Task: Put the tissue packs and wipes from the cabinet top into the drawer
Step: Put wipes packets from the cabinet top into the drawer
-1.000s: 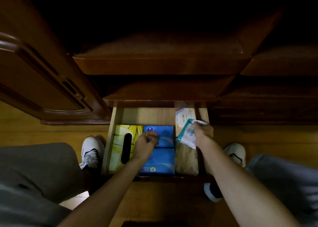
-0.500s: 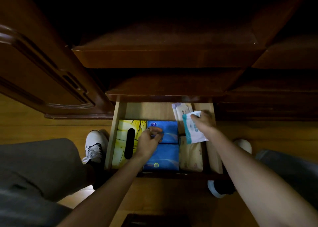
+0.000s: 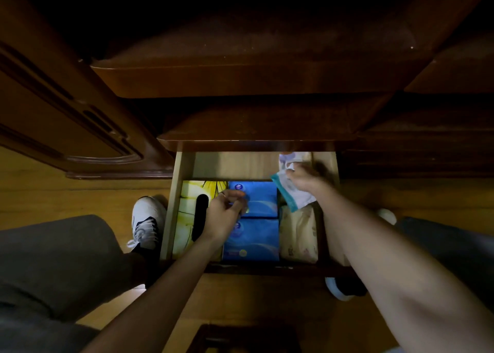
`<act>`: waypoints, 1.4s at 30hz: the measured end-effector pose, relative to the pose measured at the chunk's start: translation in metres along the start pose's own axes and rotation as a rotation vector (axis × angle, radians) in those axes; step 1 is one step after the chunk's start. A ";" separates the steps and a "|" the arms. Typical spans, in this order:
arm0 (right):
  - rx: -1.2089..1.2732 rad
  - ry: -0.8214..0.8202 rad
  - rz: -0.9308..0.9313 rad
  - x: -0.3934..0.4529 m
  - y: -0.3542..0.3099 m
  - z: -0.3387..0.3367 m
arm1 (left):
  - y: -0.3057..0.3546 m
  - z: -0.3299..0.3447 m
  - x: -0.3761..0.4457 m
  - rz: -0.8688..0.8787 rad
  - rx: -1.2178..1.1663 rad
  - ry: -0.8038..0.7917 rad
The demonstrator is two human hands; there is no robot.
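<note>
The open wooden drawer (image 3: 171, 219) holds a yellow tissue box (image 3: 187, 213) at the left, two blue tissue packs (image 3: 260, 200) in the middle and a beige tissue pack (image 3: 298, 235) at the right. My right hand (image 3: 302, 178) grips a white wipes pack with a teal edge (image 3: 290, 197) over the drawer's right rear. Another white pack (image 3: 294, 157) lies behind it at the back. My left hand (image 3: 227, 211) rests with curled fingers on the rear blue pack's left edge; whether it grips the pack is unclear.
Dark wooden cabinet top (image 3: 240, 79) and a lower ledge (image 3: 254, 136) overhang the drawer's back. A carved wooden panel (image 3: 66, 112) stands at the left. My knees and white shoes (image 3: 148, 219) flank the drawer on a wooden floor.
My right hand has carried the wipes pack from above the beige pack toward the drawer's right rear. My left hand stays on the blue pack.
</note>
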State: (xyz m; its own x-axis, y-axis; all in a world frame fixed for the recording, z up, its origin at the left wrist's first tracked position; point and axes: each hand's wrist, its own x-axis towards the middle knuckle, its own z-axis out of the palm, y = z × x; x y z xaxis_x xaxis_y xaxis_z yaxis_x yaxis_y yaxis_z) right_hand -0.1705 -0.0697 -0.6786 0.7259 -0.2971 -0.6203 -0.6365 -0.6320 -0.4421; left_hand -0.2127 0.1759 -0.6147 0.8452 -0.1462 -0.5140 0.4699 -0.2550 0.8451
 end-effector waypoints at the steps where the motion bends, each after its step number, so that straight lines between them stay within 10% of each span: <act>1: -0.044 0.008 0.046 -0.002 0.004 -0.007 | 0.002 0.002 0.000 -0.001 -0.007 -0.007; 8: -0.273 -0.029 0.097 -0.008 0.008 -0.021 | 0.005 0.009 -0.007 -0.009 -0.040 -0.060; 29: 0.096 0.154 0.101 -0.007 0.003 -0.023 | 0.002 0.007 -0.004 -0.031 -0.056 -0.039; 35: 0.543 0.151 0.159 -0.013 0.004 -0.018 | 0.002 0.006 -0.007 -0.023 -0.051 -0.036; 42: -0.240 0.201 -0.006 -0.022 0.009 0.019 | -0.002 0.002 -0.004 -0.024 -0.045 -0.020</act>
State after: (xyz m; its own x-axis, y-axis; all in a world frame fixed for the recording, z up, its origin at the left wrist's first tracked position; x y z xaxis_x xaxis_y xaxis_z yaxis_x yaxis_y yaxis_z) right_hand -0.1970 -0.0554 -0.6807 0.7816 -0.4135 -0.4671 -0.5699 -0.7777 -0.2652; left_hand -0.2172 0.1750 -0.6148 0.8286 -0.1594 -0.5367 0.5014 -0.2153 0.8380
